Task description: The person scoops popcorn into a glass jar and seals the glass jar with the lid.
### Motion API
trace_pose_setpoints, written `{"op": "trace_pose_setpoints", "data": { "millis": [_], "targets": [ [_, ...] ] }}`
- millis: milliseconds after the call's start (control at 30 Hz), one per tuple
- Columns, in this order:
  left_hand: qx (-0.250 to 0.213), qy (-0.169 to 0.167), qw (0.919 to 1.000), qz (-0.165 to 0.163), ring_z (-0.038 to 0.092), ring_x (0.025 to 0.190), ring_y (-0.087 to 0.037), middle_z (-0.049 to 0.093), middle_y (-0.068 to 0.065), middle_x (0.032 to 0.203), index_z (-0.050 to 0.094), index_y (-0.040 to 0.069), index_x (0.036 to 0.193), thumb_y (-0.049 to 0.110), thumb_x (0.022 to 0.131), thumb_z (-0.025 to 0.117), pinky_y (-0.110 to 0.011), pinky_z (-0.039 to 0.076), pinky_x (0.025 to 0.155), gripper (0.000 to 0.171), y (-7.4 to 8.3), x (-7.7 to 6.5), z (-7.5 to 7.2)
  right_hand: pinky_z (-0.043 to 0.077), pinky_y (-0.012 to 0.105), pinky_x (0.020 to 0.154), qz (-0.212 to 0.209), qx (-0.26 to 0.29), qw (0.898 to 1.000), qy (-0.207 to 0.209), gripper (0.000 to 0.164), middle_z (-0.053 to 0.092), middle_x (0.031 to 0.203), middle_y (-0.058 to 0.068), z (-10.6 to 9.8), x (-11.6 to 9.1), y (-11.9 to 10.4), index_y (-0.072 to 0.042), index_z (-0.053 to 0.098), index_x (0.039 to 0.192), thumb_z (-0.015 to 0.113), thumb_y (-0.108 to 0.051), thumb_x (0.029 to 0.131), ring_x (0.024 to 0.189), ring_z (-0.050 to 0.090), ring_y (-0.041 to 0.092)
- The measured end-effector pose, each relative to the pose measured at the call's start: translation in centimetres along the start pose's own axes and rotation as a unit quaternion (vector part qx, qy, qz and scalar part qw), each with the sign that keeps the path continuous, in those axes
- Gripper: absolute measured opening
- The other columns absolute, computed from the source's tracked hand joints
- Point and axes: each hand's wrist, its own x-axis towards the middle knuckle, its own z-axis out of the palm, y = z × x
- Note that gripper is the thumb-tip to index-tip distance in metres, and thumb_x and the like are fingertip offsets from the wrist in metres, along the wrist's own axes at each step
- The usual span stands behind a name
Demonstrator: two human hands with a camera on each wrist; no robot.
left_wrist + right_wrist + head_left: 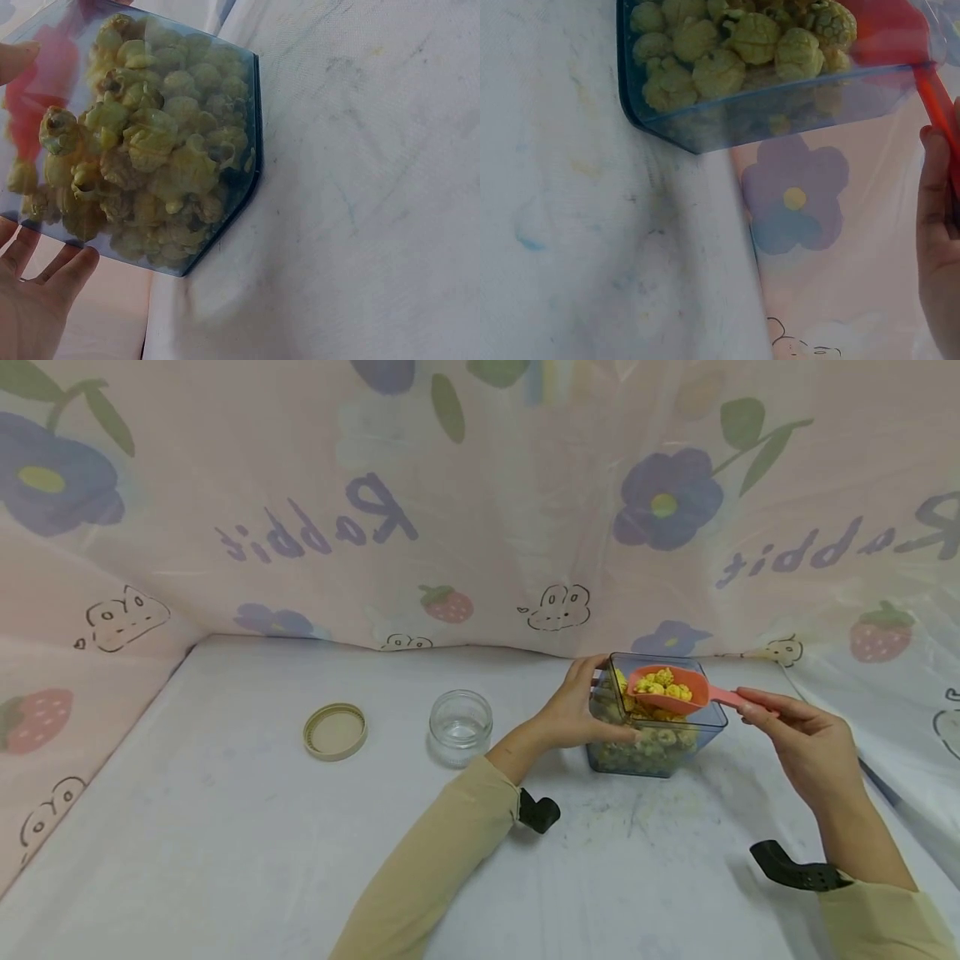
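A clear blue-tinted bin (703,738) holding yellow popcorn (142,150) stands on the table at the right of the head view. My left hand (573,717) grips its left side, thumb along the front wall and fingers round the back. Between thumb and fingers of my right hand (819,752) is the handle of a coral-red scoop (699,685). The scoop lies level at the bin's opening, with several popcorn pieces (663,683) in its bowl. Through the bin's wall, the scoop's red shows in both wrist views.
Left of the bin stands a clear glass jar (461,727) without a lid. Farther left, a round beige lid (335,732) lies with its inner side up. A printed curtain (480,527) hangs behind the white-covered table (262,843) and at its sides.
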Motion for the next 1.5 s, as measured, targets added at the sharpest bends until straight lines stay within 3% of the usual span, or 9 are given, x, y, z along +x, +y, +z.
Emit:
{"op": "trace_pose_setpoints", "data": {
  "millis": [600,767,1200,1500],
  "targets": [
    [-0.001,-0.001,1.0,0.0,0.037,0.133,-0.02,0.02,0.0,0.154,0.014,0.023,0.153,0.032,0.073,0.083,-0.034,0.044,0.101,0.106,0.0,0.0,-0.2,0.046,0.006,0.081,-0.008,-0.014,0.999,-0.04,0.032,0.067,0.108,-0.009,-0.5,0.3,0.1,-0.004,0.065,0.123,0.06,0.0,0.092,0.085,0.067,0.003],
    [-0.005,-0.002,1.0,-0.001,0.037,0.133,-0.019,0.02,0.001,0.154,0.014,0.023,0.153,0.032,0.073,0.084,-0.034,0.044,0.101,0.106,0.1,0.0,-0.2,0.048,0.008,0.083,-0.022,0.029,0.999,-0.035,0.031,0.066,0.11,-0.005,-0.1,0.3,0.0,-0.001,0.066,0.121,0.058,0.005,0.091,0.084,0.068,0.007],
    [-0.013,0.001,0.9999,0.005,0.037,0.132,-0.02,0.021,0.001,0.153,0.015,0.023,0.153,0.031,0.073,0.084,-0.034,0.043,0.101,0.106,-0.2,0.0,0.1,0.048,0.009,0.084,-0.042,0.048,0.998,-0.001,0.032,0.07,0.105,-0.004,1.0,0.0,-0.5,0.003,0.065,0.12,0.061,0.005,0.089,0.081,0.069,0.008],
    [-0.016,0.002,0.9999,-0.003,0.036,0.133,-0.02,0.02,0.001,0.154,0.014,0.025,0.153,0.03,0.074,0.083,-0.035,0.043,0.102,0.105,0.0,-0.2,0.1,0.049,0.011,0.085,-0.059,0.069,0.996,-0.002,0.032,0.071,0.104,-0.001,1.2,-0.1,-0.8,0.005,0.064,0.12,0.059,0.009,0.089,0.084,0.069,0.009]
  ]
}}
